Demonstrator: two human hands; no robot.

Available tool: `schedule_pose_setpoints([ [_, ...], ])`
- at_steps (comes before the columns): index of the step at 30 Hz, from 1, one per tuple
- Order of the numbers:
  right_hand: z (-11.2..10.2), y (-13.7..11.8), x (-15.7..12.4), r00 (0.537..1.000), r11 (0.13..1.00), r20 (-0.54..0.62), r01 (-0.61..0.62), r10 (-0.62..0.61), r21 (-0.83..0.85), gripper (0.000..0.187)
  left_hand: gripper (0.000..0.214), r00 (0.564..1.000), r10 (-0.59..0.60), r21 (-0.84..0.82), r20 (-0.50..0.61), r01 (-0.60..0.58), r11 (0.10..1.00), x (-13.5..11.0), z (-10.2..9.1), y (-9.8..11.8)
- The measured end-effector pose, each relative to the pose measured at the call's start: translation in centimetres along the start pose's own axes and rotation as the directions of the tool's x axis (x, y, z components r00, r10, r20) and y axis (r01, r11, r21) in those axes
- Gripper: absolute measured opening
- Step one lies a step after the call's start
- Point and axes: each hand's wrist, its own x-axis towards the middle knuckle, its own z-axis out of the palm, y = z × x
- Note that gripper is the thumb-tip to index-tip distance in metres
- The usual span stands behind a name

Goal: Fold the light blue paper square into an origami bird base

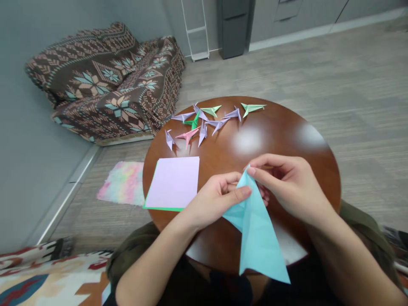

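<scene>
My left hand (pixel 216 202) and my right hand (pixel 288 187) both hold a sheet of light blue origami paper (pixel 257 242), folded into a long pointed shape. Its narrow tip rises between my fingers, and the lower part hangs past the edge of the round wooden table (pixel 210 159). My left thumb presses on the paper's near face, while my right fingers pinch the upper point. To the left of my hands lies a square stack of lilac paper (pixel 172 182) with a green sheet beneath it. Several folded paper cranes (pixel 202 132) in lilac, green and pink stand farther back.
A sofa under a brown patterned throw (pixel 105 80) stands against the wall at the left. A fuzzy pastel rug (pixel 123 183) lies on the grey floor. A white rack (pixel 195 29) and a dark cabinet (pixel 234 25) stand at the back.
</scene>
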Motion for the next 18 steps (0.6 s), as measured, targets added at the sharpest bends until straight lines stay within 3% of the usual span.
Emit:
schedule_pose_setpoints([
  [11,0.79,-0.51,0.11,0.997,0.973,-0.012,0.069,-0.074,-0.220,0.016,0.044,0.984,-0.106,0.147,-0.143,0.127,0.981,0.09,0.13,-0.13],
  [18,0.56,-0.19,-0.12,0.995,0.955,-0.012,0.091,-0.098,-0.282,0.018,0.042,0.980,-0.060,0.158,-0.191,0.091,0.983,0.20,0.35,-0.24],
])
